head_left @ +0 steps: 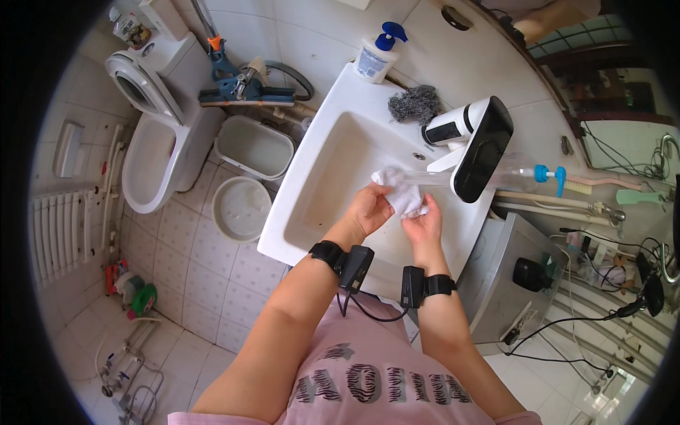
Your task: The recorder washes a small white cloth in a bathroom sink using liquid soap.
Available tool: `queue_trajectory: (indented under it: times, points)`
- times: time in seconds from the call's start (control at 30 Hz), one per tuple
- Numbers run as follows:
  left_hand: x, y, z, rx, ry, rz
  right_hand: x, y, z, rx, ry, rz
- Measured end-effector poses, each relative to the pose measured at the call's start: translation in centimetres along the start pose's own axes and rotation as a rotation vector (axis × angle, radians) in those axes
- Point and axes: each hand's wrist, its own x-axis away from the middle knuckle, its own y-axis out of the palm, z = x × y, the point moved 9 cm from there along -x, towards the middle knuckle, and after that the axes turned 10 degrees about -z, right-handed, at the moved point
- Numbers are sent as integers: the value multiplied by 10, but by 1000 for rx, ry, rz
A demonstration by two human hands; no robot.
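Over the basin of the white sink (312, 163), a small wet-looking white cloth (404, 195) is stretched between my two hands. My left hand (370, 209) grips its left side with curled fingers. At its lower right edge, my right hand (423, 224) pinches the fabric. A clear stream of water (431, 179) appears to run onto the cloth from the white and black tap (484, 145). Parts of the fingers are hidden behind the cloth. Each wrist wears a black strap with a small black box, and a cable joins the boxes.
On the sink's back ledge stand a pump bottle (374, 59) and a grey steel-wool scourer (414, 104). A clear bottle with a blue top (520, 173) lies beyond the tap. Left are a bucket (241, 209), a grey tub (255, 147), a mop (244, 91) and a toilet (152, 163).
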Motion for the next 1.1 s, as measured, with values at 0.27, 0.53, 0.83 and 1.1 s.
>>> queue_trajectory:
  times: [0.27,0.53,0.83,1.1]
  points:
    - [17,-31,1,-26,47,141,-10,4,5,-4,-5,8]
    - [15,-31,-22,39,-138,153,-6,3,-7,56,-4,-36]
    - [5,-42,-32,-122,-109,253,-5,-1,-16,-26,-88,12]
    - [4,-46,-15,-67,6,212,-7,3,-8,34,22,10]
